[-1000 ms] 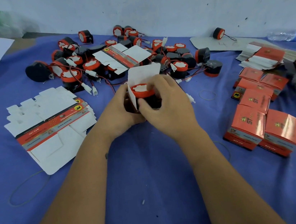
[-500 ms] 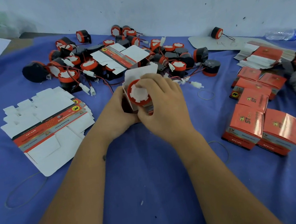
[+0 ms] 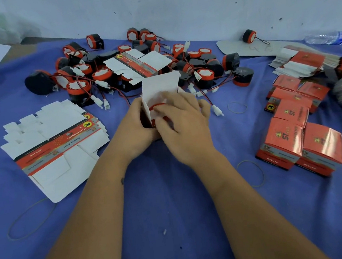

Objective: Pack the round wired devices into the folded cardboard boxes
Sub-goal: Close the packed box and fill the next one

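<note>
Head camera, looking down over a blue-covered counter (image 3: 178, 226): a person's left hand (image 3: 135, 129) gripped an open cardboard box (image 3: 156, 90) from the side while the fingers (image 3: 163, 108) of the right hand (image 3: 184, 127) curled over a round red-rimmed device (image 3: 156, 107) sitting in the box's mouth, apparently pressing it in. Its red-and-black wire (image 3: 206, 99) and white plug (image 3: 217, 110) trailed outside to the right, so this unit looked only partly packed, its lid flap standing open. Loose rubber bands (image 3: 251, 173) lay near the forearms. To the right, a cluster of closed red boxes (image 3: 297, 134) suggested several units finished. To the left sat a stack of flat unfolded cartons (image 3: 54, 142), waiting to be formed. Beyond the hands, a tangled heap of black-and-red devices (image 3: 97, 73) with crossed wires covered the counter, one flat carton (image 3: 135, 65) lying on top of it; most of the job appeared to remain. Farther right were more flat cartons (image 3: 300, 62), a stray device (image 3: 249, 36) on a cardboard sheet (image 3: 237, 48), and a plastic bottle (image 3: 325, 37) by the wall.
</note>
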A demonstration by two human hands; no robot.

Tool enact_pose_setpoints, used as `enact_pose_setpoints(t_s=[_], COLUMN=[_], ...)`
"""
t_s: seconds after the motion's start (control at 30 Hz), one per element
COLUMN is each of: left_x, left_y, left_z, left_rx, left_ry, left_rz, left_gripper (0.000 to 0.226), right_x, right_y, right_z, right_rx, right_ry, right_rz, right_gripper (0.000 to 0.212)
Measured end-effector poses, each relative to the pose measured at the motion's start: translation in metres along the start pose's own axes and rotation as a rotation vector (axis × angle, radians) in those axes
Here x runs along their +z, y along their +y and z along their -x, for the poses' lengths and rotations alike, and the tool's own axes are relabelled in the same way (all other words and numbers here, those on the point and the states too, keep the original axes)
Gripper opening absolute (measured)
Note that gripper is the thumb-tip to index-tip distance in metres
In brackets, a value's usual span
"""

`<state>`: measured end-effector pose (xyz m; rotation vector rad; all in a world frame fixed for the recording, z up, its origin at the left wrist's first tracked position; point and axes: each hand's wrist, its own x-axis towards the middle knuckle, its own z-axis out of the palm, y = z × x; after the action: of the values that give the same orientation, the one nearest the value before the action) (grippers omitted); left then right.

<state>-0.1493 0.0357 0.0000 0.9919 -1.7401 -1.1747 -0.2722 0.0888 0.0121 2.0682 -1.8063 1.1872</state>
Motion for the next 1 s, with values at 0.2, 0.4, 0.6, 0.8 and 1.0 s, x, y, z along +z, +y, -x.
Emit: enact_pose_setpoints(t_s=[0.2, 0.4, 0.6, 0.8, 1.0], left_x=[0.000, 0.027, 0.033, 0.035, 0.035], left_y=[0.010, 0.012, 0.007, 0.007, 0.007], left_z=[0.004, 0.009, 0.010, 0.007, 0.005], left_rx=[-0.072, -0.048, -0.046, -0.063, -0.060], left_ry=[-0.113, -0.015, 0.124, 0.203, 0.304], left_rz=[0.055, 0.084, 0.000, -0.007, -0.025], left_gripper=[0.059, 0.028, 0.020, 0.021, 0.023], right_x=[-0.018, -0.009, -0.021, -0.025, -0.021], right_y=[0.019, 0.038, 0.031, 0.017, 0.015], right_z=[-0.011, -0.021, -0.018, -0.014, -0.008], right_rx=[0.623, 0.985, 0.780, 0.464, 0.138], right_ry=[0.518, 0.195, 0.443, 0.458, 0.454], right_rz=[-0.716, -1.151, -1.027, -0.633, -0.358], right_gripper=[0.013, 0.026, 0.015, 0.023, 0.007])
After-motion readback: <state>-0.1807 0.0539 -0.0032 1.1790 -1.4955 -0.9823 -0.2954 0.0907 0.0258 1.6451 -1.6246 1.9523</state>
